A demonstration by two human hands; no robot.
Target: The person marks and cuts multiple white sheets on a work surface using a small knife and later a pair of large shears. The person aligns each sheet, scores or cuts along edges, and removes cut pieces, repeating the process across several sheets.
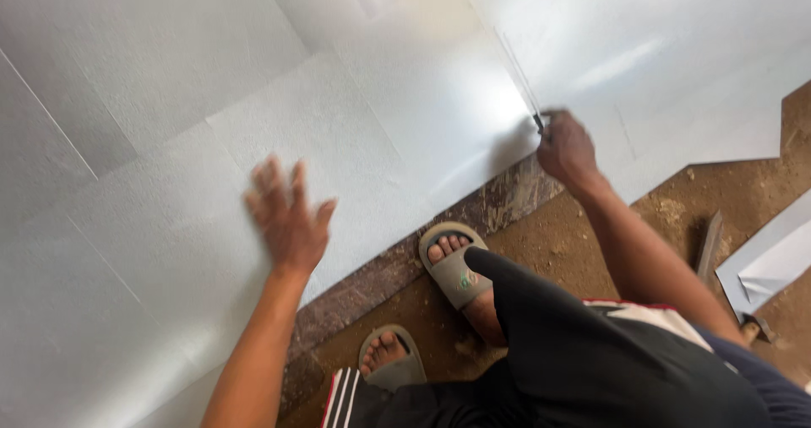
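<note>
The left hand (287, 212) is smeared by motion blur, so its fingertips cannot be told apart. The right hand (568, 149) closes over a thin dark tool (538, 124); only its tip shows, too small to tell its kind. The white sheet (169, 141) runs off the top and left edges. The scrap strip (773, 259) is cut by the right edge. A trouser leg hides the heel of the upper sandal (456, 267).

No packages, labels, signs, screens.
</note>
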